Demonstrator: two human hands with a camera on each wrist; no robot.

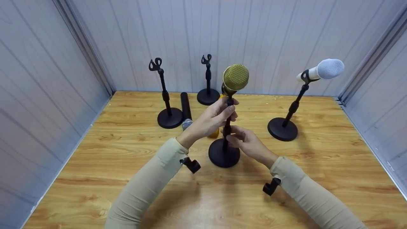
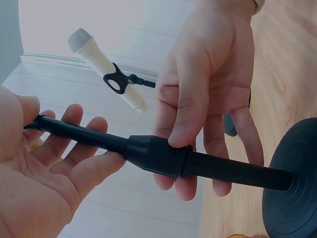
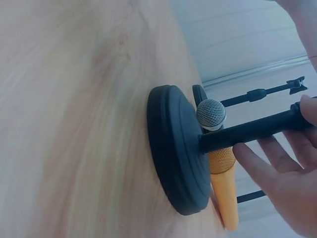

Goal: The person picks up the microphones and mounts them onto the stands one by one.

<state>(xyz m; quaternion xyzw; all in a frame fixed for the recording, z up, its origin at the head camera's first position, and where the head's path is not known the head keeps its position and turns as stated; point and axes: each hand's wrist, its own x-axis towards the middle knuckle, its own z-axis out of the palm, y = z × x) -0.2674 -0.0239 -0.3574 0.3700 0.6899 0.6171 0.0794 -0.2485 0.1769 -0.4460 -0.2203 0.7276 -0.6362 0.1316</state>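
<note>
A microphone with a gold mesh head (image 1: 236, 77) sits in the clip of a black desk stand, whose round base (image 1: 224, 156) is near the table's middle. My left hand (image 1: 211, 119) holds the stand's thin upper pole, thumb on one side and fingers behind. Lower down, my right hand (image 1: 251, 144) pinches the thicker collar (image 2: 156, 156) between thumb and fingers. The right wrist view shows the lower pole (image 3: 252, 131) rising from the base, with the right-hand fingers around its upper part.
Two bare clip stands (image 1: 170, 117) (image 1: 208, 96) stand at the back left. Between them lies a black microphone (image 1: 185, 106) with a silver head. An orange microphone (image 3: 225, 193) lies behind the held stand. At right, a white microphone (image 1: 329, 69) sits on another stand (image 1: 283, 128). Panel walls enclose the table.
</note>
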